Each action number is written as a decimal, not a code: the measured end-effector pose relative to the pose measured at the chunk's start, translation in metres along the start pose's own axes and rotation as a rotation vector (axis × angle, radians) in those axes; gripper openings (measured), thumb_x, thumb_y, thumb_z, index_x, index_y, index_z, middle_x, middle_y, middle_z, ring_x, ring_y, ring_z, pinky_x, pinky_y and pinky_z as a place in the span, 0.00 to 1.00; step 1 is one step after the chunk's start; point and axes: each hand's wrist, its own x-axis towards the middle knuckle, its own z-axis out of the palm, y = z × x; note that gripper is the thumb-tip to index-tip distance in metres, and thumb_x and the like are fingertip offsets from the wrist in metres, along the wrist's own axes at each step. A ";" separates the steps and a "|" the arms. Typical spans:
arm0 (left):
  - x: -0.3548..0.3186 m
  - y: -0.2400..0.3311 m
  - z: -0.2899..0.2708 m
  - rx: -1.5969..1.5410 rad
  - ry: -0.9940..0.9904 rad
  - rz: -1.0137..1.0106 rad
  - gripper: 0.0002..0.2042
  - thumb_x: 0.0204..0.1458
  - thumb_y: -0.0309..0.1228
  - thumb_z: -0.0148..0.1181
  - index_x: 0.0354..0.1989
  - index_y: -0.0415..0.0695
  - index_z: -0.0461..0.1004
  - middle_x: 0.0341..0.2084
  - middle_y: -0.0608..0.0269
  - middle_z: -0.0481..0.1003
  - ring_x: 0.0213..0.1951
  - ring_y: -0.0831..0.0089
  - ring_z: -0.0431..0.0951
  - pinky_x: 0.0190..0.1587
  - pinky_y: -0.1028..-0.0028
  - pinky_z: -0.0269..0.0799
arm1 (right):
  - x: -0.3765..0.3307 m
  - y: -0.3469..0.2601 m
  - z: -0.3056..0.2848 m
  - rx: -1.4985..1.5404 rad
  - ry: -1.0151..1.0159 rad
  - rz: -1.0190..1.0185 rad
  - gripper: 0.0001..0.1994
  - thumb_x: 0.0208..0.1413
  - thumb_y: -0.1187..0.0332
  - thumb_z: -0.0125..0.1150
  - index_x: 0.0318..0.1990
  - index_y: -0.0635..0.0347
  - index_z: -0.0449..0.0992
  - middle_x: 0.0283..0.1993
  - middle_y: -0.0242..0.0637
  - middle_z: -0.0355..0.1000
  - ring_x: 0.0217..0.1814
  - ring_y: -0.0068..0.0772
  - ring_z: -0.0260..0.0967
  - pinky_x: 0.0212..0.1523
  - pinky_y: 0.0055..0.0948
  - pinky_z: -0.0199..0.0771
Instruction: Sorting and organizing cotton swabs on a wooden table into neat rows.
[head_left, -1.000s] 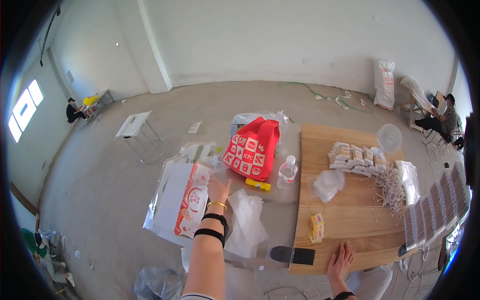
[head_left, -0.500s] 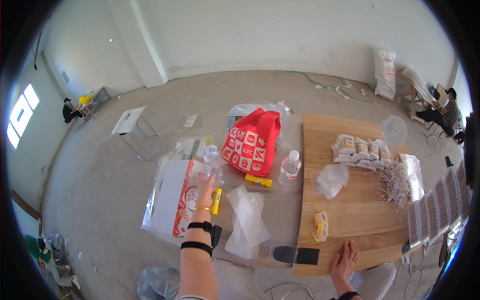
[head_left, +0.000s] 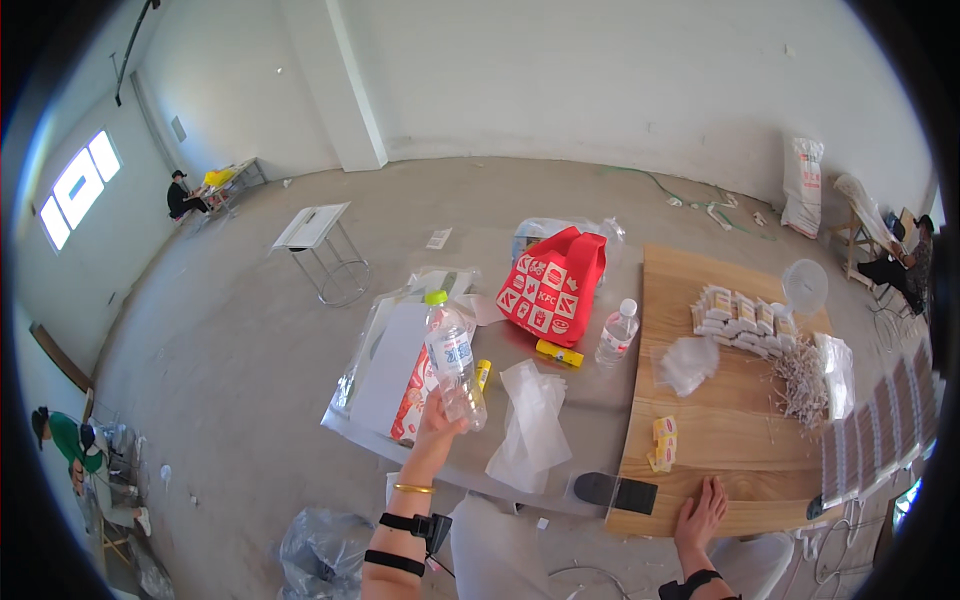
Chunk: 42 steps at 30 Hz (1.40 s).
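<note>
Over grey floor, left fingers clasp a bottle, right fingers outstretched on wood.

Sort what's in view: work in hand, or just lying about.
Work in hand: clear plastic bottle with yellow-green cap, in the left grip; brown wooden tabletop, under the right grip.

Probably lying about: red white-patterned bag; yellow oblong pack; clear white-capped bottle.

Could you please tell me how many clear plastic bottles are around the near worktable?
2: a green-capped bottle in the left hand, and a white-capped bottle right of the red bag. Others may be hidden.
</note>
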 end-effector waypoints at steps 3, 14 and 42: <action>-0.020 0.012 0.005 -0.033 -0.030 0.021 0.42 0.49 0.24 0.66 0.72 0.45 0.49 0.64 0.60 0.61 0.67 0.67 0.60 0.69 0.64 0.55 | -0.001 0.002 -0.001 -0.007 0.016 -0.011 0.27 0.55 0.69 0.55 0.64 0.59 0.63 0.68 0.47 0.58 0.72 0.53 0.50 0.72 0.50 0.46; -0.068 0.025 0.002 -0.100 0.040 0.070 0.43 0.52 0.23 0.62 0.75 0.49 0.44 0.69 0.63 0.53 0.67 0.66 0.59 0.68 0.61 0.57 | -0.002 0.005 0.002 -0.014 -0.032 0.021 0.28 0.56 0.66 0.55 0.65 0.59 0.62 0.68 0.46 0.57 0.73 0.53 0.49 0.73 0.52 0.44; -0.208 0.000 -0.122 0.364 0.854 0.216 0.41 0.46 0.34 0.75 0.64 0.38 0.53 0.55 0.53 0.67 0.55 0.67 0.69 0.57 0.67 0.67 | 0.004 0.038 0.032 -0.107 0.010 -0.034 0.26 0.62 0.64 0.50 0.67 0.54 0.62 0.71 0.42 0.56 0.71 0.52 0.53 0.69 0.50 0.51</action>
